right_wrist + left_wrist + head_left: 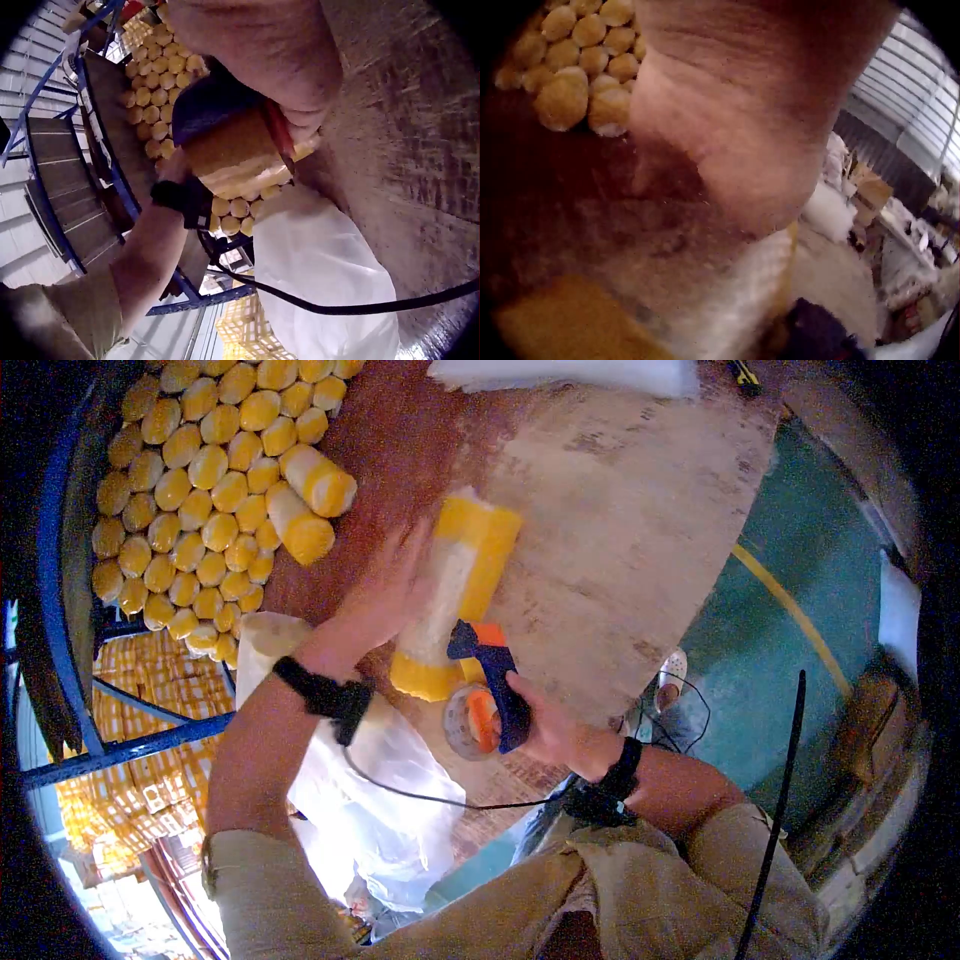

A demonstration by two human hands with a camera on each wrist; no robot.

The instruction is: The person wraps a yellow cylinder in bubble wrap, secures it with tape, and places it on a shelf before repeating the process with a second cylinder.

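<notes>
Clock directions are from the bundle in the head view.

Containers, left to right: yellow lattice plastic crates (pixel 150 800) are sitting at 8 o'clock, behind a blue metal frame (pixel 130 751); can't tell the contents. A white translucent plastic bag (pixel 385 810) is hanging at the table edge, 7 o'clock; can't tell what's inside.

Around: a large stack of yellow-and-white cylindrical rolls (pixel 205 470) is filling 10 o'clock, ends facing out, with two loose rolls (pixel 318 480) lying just beside it. The yellow-ended, white-middled bundle (pixel 455 575) is lying mid-table on the worn reddish-brown wooden tabletop (pixel 620 510). A thin black cable (pixel 430 800) is running between the wrists, crossing the bag at 6 o'clock. A white sheet (pixel 570 372) is lying at 1 o'clock, a black-and-yellow tool (pixel 745 375) at 2.

Fingers: left hand (pixel 385 585) is at 9 o'clock, right beside the bundle, blurred; fingers are extending roughly straight, gripping nothing visible. Can't tell if it's touching. Right hand (pixel 550 725) is at 5 o'clock, fingers wrapping the dark blue and orange tape dispenser (pixel 507 695), whose head is overlapping the bundle's near end; contact unclear.
</notes>
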